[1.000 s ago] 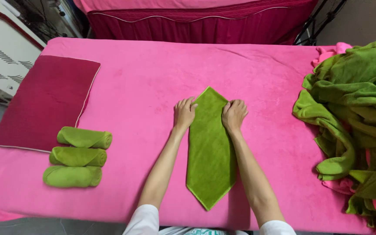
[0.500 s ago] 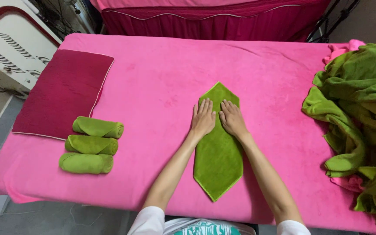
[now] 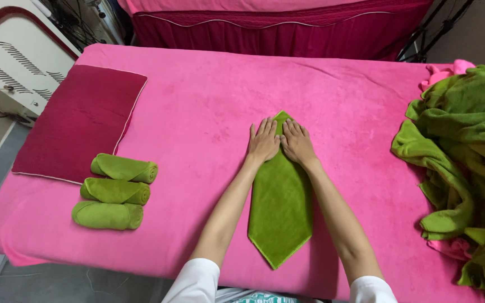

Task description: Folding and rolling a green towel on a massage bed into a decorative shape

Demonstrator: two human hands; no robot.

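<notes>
A long green towel (image 3: 280, 207) is lying in the middle of the pink bed (image 3: 197, 101), pointed at both ends. The left hand (image 3: 264, 143) and the right hand (image 3: 297, 143) are lying flat, side by side, fingers spread, pressing on the towel's far end. Three rolled towels (image 3: 114, 191) are sitting well to the towel's left.

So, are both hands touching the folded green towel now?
Touching. The head view shows the left hand and right hand lying flat, palms down, on the far end of the folded green towel.

Head camera – looks steeply down, fairly near, over pink bed (image 3: 197, 101).
</notes>
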